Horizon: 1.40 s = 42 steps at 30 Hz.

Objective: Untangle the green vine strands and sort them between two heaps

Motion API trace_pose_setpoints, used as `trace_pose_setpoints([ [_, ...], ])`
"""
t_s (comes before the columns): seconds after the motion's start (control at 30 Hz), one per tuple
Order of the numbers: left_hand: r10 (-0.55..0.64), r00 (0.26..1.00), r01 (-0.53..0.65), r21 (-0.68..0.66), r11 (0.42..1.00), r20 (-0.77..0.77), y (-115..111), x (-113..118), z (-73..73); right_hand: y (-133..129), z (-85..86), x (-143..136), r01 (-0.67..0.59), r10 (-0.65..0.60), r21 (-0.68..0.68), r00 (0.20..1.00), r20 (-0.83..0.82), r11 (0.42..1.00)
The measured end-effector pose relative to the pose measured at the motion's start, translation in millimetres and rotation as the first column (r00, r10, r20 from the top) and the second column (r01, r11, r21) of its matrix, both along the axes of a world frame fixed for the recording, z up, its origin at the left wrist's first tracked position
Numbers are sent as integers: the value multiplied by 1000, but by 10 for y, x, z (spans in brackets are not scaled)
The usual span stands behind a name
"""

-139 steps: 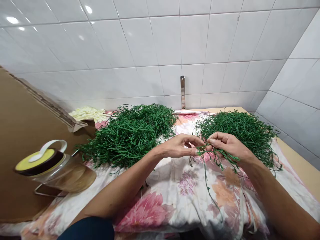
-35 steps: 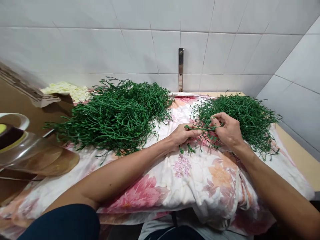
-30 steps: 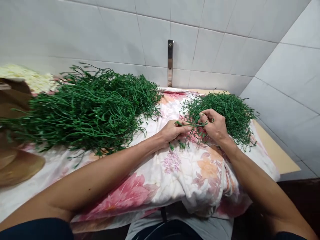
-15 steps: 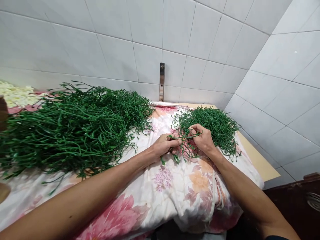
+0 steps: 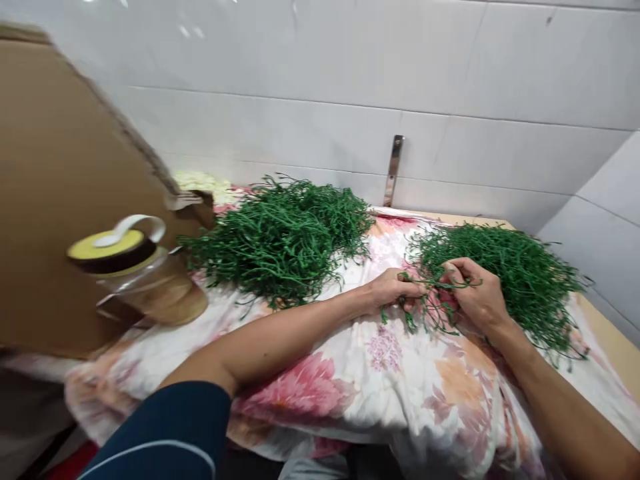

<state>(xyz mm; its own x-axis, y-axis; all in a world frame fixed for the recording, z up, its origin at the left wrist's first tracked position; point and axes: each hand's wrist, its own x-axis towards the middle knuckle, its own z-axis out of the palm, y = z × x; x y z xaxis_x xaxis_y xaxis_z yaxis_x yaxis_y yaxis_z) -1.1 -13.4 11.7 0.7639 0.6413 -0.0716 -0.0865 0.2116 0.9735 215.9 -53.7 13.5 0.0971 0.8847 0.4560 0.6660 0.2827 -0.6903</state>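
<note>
A white tiled wall [image 5: 310, 80] closed the back and met a second tiled wall at the right corner; a metal bracket [image 5: 393, 171] stood against it; a brown cardboard sheet [image 5: 55, 200] leaned across the left. The table [image 5: 607, 340] showed only a bare tan strip along its right edge, the rest lying under a floral quilt [image 5: 350, 380] bunched at the near edge. On the quilt the larger heap of green plastic stems [image 5: 285, 240] lay left of centre; a smaller heap of green stems [image 5: 520, 273] lay at the right, near the table's edge; open quilt ran between the heaps and in front of them. A clear jar [image 5: 145, 287] with a yellow lid [image 5: 103, 247] lay tilted at the left, its contents not discernible; pale cream pieces [image 5: 203, 183] sat behind the larger heap. The left hand [image 5: 393, 290] pinched one end of a green sprig [image 5: 430, 297] and the right hand [image 5: 475, 297] closed narrowly on the other, just beside the smaller heap.
</note>
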Motion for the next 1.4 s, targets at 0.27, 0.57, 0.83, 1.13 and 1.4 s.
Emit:
trace_pose_setpoints([
  [0.27, -17, 1000, 17, -40, 999, 6, 50, 6, -47, -4, -16, -10, 47, -46, -29, 997, 57, 998],
  [0.57, -18, 1000, 19, -50, 999, 19, 62, 3, -68, 16, -35, 15, 20, -21, 8, 997, 70, 1000],
  [0.83, -23, 998, 24, 10, 1000, -64, 50, -26, -33, -17, 67, -10, 9, -11, 90, 1000, 21, 996],
  [1.13, 6, 1000, -7, -42, 999, -26, 30, -18, -12, -27, 84, -39, 3, 0, 102, 1000, -29, 995],
  [1.4, 21, 999, -23, -44, 999, -47, 3, -18, 15, -43, 88, -71, -5, 1, 104, 999, 43, 995],
])
